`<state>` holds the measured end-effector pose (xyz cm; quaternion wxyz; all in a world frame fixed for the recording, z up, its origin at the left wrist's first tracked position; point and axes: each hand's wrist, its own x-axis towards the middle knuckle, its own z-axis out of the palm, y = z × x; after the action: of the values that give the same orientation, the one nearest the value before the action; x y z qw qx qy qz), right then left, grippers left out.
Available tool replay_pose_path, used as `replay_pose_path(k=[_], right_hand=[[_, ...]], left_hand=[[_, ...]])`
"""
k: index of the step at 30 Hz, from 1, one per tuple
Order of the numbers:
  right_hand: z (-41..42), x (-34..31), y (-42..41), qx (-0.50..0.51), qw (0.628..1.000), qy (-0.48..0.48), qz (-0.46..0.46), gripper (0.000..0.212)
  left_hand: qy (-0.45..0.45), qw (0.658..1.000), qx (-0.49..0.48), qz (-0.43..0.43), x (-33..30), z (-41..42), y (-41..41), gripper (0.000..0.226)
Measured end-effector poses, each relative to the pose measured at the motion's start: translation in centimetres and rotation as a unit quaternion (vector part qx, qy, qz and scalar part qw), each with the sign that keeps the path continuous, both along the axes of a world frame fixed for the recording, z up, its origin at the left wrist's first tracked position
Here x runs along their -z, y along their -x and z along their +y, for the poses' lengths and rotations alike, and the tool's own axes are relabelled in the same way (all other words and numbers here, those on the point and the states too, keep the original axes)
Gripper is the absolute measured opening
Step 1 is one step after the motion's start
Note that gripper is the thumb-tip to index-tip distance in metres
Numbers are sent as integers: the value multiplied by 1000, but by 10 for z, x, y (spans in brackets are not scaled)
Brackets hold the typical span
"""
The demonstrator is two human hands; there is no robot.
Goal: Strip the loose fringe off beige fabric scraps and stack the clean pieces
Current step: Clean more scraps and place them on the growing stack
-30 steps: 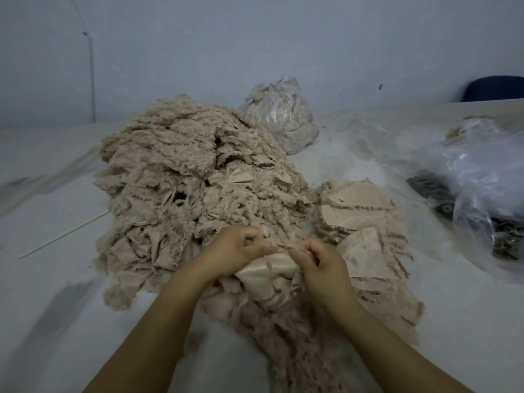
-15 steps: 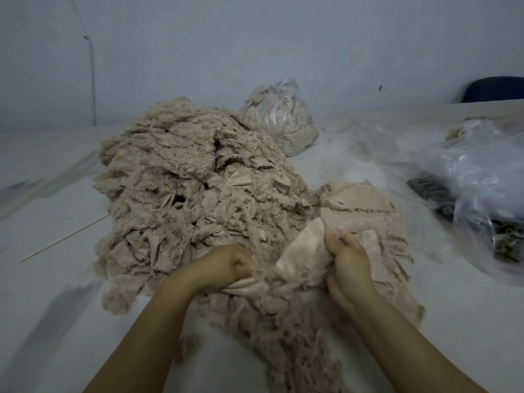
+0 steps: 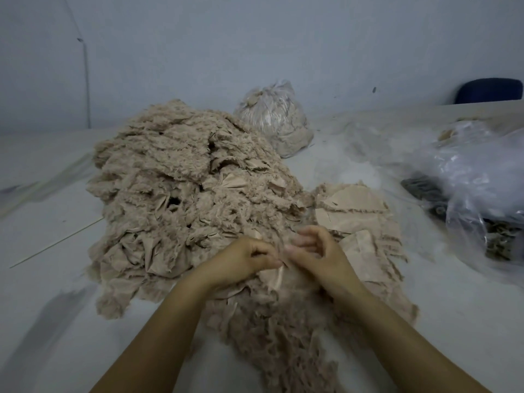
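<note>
Both hands are bunched together right in front of the big fluffy mound of frayed beige fabric scraps [image 3: 181, 199]: the left hand [image 3: 249, 259] has its fingers curled and pinching a pale folded beige scrap [image 3: 276, 275], and the right hand [image 3: 314, 251] is curled in against it, fingertips picking at the same edge, though I can't tell how much fringe it's actually got. Just right of the mound sits the flat stack of clean beige pieces [image 3: 354, 205], and stripped fluff trails toward the camera from the mound. Biggest risk, I'd say: the weave looks so loose that a hard tug could rip the scrap itself, or snagged threads could drag neighbouring scraps off the mound onto the clean stack.
</note>
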<state>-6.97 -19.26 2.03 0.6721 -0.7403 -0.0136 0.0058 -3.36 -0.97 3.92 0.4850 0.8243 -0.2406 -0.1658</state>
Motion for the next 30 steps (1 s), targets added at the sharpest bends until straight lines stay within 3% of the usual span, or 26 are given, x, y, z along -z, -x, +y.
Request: replay_pose_path(k=[2, 5, 7, 10, 13, 16, 19, 22, 25, 28, 30], right_hand=[[2, -6, -4, -81, 984, 147, -52, 68], [10, -3, -7, -133, 960, 228, -100, 20], [9, 6, -8, -80, 970, 204, -110, 30], [3, 9, -7, 25, 991, 88, -97, 36], [9, 8, -4, 33, 995, -2, -89, 32], [19, 6, -5, 89, 990, -85, -72, 24], [13, 10, -10, 175, 977, -74, -96, 26], [12, 14, -9, 192, 975, -64, -96, 22], [6, 12, -10, 220, 969, -66, -85, 40], [1, 8, -12, 195, 979, -10, -63, 48], [7, 9, -10, 152, 987, 21, -51, 49]], left_hand=[[-25, 999, 35, -8, -3, -5, -1, 13], [19, 1000, 4, -11, -8, -5, -3, 14], [78, 993, -88, -20, -8, 4, -5, 17], [130, 972, -191, -46, -7, 19, -9, 20], [81, 990, -116, 21, -2, 8, 1, 20], [107, 988, -68, 86, 14, -15, 13, 13], [137, 985, -81, 59, 19, -18, 13, 31], [131, 987, -83, 36, 19, -12, 12, 34], [109, 985, -134, 10, 22, -5, 11, 35], [101, 980, -169, -38, 19, -3, 10, 43], [123, 980, -158, -3, 15, -13, 10, 44]])
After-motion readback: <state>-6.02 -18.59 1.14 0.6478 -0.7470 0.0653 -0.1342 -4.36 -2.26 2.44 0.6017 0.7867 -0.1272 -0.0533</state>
